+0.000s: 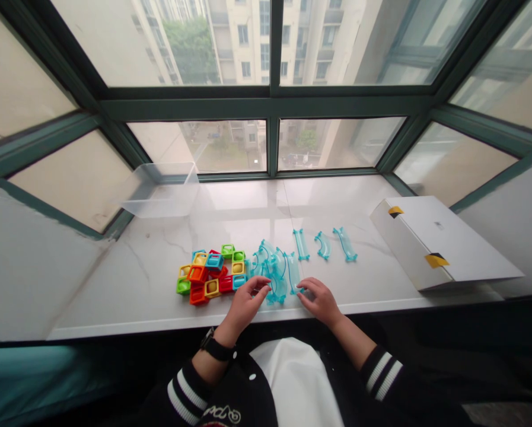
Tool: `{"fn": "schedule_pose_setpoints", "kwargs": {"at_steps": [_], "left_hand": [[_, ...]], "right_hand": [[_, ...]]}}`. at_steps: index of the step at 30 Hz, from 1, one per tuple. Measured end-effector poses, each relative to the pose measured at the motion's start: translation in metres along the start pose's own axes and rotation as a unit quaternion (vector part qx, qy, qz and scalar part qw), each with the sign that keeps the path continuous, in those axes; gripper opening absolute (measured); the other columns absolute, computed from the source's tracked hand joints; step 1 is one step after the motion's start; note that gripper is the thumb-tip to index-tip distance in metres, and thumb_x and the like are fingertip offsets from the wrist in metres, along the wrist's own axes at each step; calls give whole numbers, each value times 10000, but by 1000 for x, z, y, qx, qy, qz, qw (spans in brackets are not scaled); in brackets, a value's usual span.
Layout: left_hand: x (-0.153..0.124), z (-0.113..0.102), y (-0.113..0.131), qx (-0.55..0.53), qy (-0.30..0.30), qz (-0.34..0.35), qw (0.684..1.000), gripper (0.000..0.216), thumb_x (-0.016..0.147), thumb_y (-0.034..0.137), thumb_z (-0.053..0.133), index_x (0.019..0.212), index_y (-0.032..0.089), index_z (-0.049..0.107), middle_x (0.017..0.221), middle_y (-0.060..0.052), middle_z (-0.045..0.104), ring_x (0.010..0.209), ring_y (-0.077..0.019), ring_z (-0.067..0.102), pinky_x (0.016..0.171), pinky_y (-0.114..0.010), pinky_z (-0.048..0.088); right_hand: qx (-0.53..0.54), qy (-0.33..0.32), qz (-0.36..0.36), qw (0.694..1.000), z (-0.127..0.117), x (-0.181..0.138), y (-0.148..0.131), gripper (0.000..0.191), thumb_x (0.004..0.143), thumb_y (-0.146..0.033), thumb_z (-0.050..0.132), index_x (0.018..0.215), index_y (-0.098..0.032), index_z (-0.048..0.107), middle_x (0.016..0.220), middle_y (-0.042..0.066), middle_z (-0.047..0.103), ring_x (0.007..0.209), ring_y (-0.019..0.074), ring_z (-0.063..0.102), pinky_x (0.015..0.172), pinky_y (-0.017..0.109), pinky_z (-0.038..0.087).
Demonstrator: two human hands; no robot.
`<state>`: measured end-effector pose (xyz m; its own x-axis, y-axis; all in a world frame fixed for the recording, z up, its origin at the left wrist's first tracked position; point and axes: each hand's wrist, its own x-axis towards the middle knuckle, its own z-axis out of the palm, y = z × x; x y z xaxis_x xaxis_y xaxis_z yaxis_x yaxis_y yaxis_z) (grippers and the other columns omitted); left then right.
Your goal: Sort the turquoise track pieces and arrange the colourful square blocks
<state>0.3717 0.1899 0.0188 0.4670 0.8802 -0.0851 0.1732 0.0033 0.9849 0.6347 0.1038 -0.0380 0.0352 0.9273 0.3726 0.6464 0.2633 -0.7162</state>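
A pile of see-through light-blue track pieces (266, 261), some curved and some straight, lies in front of me. My left hand (248, 301) is at the pile's near left side, thumb and fingers drawn together; what is between them is hidden. My right hand (321, 300) pinches the near end of a straight blue track piece (293, 273) at the pile's right edge. Farther right lie three separate pieces: a straight track piece (300, 244), a short curved track piece (322, 245) and a longer track piece (344, 244).
Left of the pile, several coloured hollow blocks (212, 288) are heaped and touch it. A clear plastic bin (159, 207) stands at the back left. A white box (452, 237) with yellow-black tabs sits at the right. Windows border the white marble-look sill (136, 296).
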Motion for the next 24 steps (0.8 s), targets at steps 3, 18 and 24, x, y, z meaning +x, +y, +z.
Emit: {"fn": "schedule_pose_setpoints", "kwargs": {"at_steps": [3, 18, 24], "left_hand": [[-1, 0, -1, -14, -7, 0, 1000, 313, 927, 463, 697, 1097, 203, 731, 1028, -96, 776, 936, -245, 744, 872, -387, 590], [0, 20, 5, -233, -46, -83, 968, 603, 852, 513, 803, 1342, 187, 672, 1346, -178, 719, 1095, -289, 748, 959, -435, 596], [0, 20, 9, -216, -39, -90, 971, 632, 850, 514, 800, 1370, 189, 648, 1332, -173, 713, 993, -252, 745, 783, -350, 620]], "right_hand": [[4, 36, -1, 999, -3, 1, -7, 135, 967, -260, 650, 1081, -257, 723, 1056, 85, 740, 999, 249, 706, 927, 435, 601], [51, -6, -87, 995, 2, 16, -55, 314, 969, -198, 673, 1254, -318, 728, 1175, 70, 745, 1086, 232, 709, 960, 419, 611], [55, -11, -86, 995, 3, 17, -57, 303, 980, -185, 648, 1233, -321, 743, 1182, 70, 746, 1094, 230, 709, 959, 413, 608]]}}
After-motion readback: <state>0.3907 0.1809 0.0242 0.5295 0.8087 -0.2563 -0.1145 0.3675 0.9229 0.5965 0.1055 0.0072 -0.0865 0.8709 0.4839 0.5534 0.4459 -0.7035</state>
